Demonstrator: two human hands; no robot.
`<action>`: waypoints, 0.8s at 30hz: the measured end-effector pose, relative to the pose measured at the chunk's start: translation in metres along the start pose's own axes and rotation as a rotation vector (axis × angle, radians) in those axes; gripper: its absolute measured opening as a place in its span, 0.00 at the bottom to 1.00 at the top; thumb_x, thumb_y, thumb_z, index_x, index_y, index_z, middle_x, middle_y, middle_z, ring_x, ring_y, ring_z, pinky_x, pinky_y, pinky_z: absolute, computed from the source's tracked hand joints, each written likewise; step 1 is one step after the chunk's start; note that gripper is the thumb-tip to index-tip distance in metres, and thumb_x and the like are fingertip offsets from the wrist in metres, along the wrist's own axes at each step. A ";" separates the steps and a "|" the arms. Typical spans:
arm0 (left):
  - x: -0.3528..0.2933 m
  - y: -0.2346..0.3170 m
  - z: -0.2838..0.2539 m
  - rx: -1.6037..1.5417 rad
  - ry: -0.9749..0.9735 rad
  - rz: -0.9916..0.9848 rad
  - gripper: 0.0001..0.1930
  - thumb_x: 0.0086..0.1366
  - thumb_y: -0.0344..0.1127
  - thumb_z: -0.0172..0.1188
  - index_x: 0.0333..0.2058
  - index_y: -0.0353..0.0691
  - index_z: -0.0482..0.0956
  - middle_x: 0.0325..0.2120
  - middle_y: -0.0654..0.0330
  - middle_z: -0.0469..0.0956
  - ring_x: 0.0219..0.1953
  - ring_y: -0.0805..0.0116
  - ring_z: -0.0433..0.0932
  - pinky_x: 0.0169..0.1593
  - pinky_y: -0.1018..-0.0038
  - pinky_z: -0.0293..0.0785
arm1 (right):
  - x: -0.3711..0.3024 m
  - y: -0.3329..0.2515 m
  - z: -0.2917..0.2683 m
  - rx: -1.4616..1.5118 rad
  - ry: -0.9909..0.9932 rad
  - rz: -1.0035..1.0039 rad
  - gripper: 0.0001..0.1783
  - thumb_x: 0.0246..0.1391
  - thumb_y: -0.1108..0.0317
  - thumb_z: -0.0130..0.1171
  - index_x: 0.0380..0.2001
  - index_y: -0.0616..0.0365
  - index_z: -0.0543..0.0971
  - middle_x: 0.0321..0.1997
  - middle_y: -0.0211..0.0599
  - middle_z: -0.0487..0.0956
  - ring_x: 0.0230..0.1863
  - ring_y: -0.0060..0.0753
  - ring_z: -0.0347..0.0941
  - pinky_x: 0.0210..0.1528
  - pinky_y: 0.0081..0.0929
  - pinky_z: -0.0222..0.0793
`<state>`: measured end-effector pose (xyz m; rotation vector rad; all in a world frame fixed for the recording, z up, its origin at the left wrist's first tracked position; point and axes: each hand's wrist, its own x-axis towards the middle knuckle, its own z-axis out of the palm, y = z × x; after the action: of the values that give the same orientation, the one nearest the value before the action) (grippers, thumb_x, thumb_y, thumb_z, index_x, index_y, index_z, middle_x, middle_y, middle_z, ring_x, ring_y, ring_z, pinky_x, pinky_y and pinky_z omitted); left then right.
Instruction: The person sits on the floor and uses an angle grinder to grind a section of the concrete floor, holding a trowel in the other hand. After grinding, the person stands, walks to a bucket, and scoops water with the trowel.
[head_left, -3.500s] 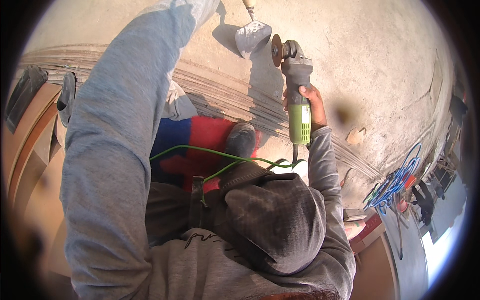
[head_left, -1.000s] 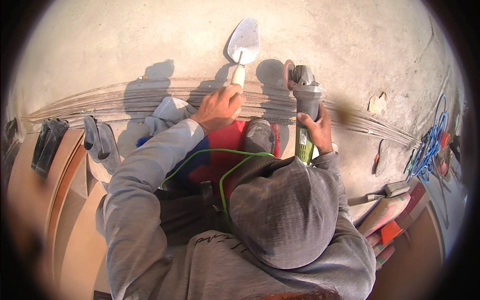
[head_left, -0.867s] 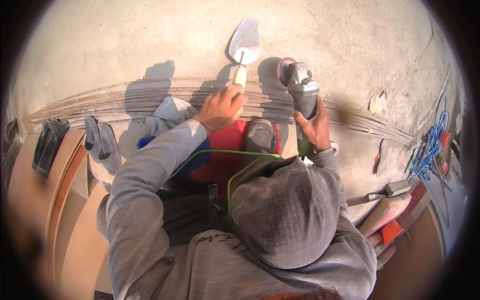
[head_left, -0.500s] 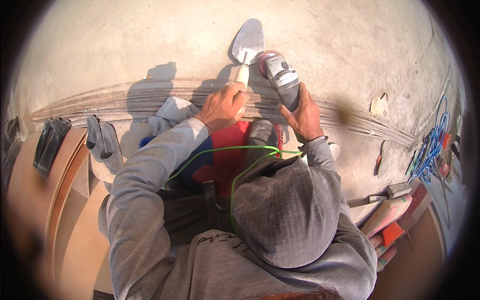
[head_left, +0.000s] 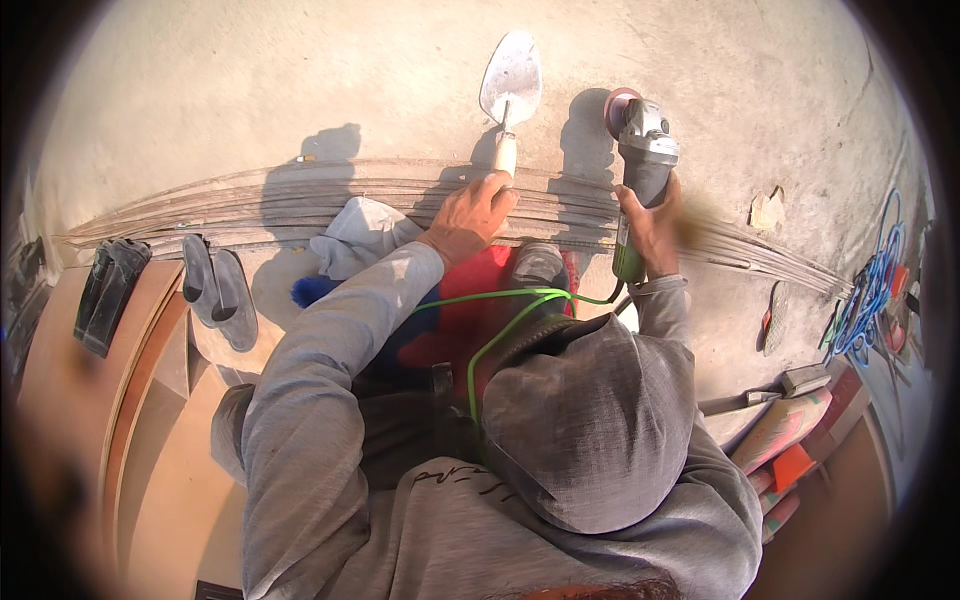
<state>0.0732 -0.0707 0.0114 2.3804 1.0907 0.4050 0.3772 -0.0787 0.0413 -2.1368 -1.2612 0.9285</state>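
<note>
The trowel [head_left: 507, 112] is held at the far centre by the left hand [head_left: 470, 220], whose fingers are closed around the pale handle [head_left: 505, 155]. The angle grinder [head_left: 647, 170] is gripped farther right by the right hand [head_left: 655, 230], its thumb laid against the tool's left side; the other fingers are partly hidden. Both tools are already taken up, but the disc [head_left: 619, 112] is held apart from the blade [head_left: 513, 78]. Whitish patches are left on the blade, so the work is judged unfinished; whether the disc is spinning cannot be told.
</note>
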 end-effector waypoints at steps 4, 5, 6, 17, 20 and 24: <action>0.003 0.011 0.003 -0.114 0.022 -0.066 0.26 0.50 0.37 0.70 0.48 0.42 0.73 0.50 0.57 0.70 0.42 0.56 0.79 0.41 0.61 0.80 | -0.019 0.005 -0.010 0.182 0.029 0.167 0.35 0.46 0.59 0.71 0.51 0.71 0.72 0.41 0.50 0.81 0.41 0.37 0.78 0.45 0.32 0.73; 0.003 0.013 -0.001 -0.141 0.018 -0.116 0.27 0.50 0.38 0.70 0.48 0.42 0.73 0.50 0.56 0.70 0.41 0.55 0.79 0.41 0.61 0.80 | -0.024 0.008 -0.011 0.219 0.028 0.192 0.32 0.47 0.60 0.71 0.50 0.71 0.73 0.40 0.47 0.81 0.40 0.34 0.78 0.44 0.31 0.73; 0.005 0.015 -0.007 -0.169 0.015 -0.163 0.27 0.51 0.40 0.70 0.49 0.42 0.72 0.50 0.55 0.70 0.41 0.54 0.79 0.41 0.60 0.79 | -0.028 0.005 -0.013 0.256 0.032 0.217 0.30 0.47 0.62 0.71 0.49 0.70 0.73 0.39 0.44 0.81 0.39 0.31 0.77 0.43 0.29 0.73; 0.015 0.026 -0.008 -0.359 0.095 -0.514 0.16 0.58 0.41 0.65 0.40 0.41 0.72 0.37 0.55 0.75 0.36 0.52 0.79 0.39 0.58 0.75 | -0.042 0.000 -0.024 0.535 0.031 0.285 0.25 0.51 0.63 0.68 0.47 0.69 0.74 0.36 0.39 0.80 0.35 0.28 0.77 0.39 0.26 0.73; 0.022 0.053 -0.011 -0.492 0.047 -0.551 0.15 0.60 0.41 0.64 0.39 0.41 0.71 0.36 0.55 0.76 0.37 0.52 0.79 0.39 0.58 0.75 | -0.042 -0.003 -0.022 0.682 0.007 0.350 0.24 0.52 0.63 0.67 0.47 0.69 0.73 0.35 0.39 0.79 0.33 0.30 0.79 0.37 0.27 0.75; 0.033 0.086 -0.009 -0.730 -0.013 -0.519 0.17 0.61 0.44 0.64 0.40 0.39 0.71 0.37 0.53 0.77 0.39 0.52 0.79 0.41 0.58 0.75 | -0.037 -0.008 -0.020 0.696 -0.004 0.322 0.24 0.57 0.55 0.62 0.43 0.70 0.77 0.31 0.47 0.82 0.30 0.35 0.80 0.36 0.27 0.76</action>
<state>0.1439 -0.0913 0.0675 1.4103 1.2335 0.4889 0.3750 -0.1095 0.0714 -1.7769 -0.4730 1.2735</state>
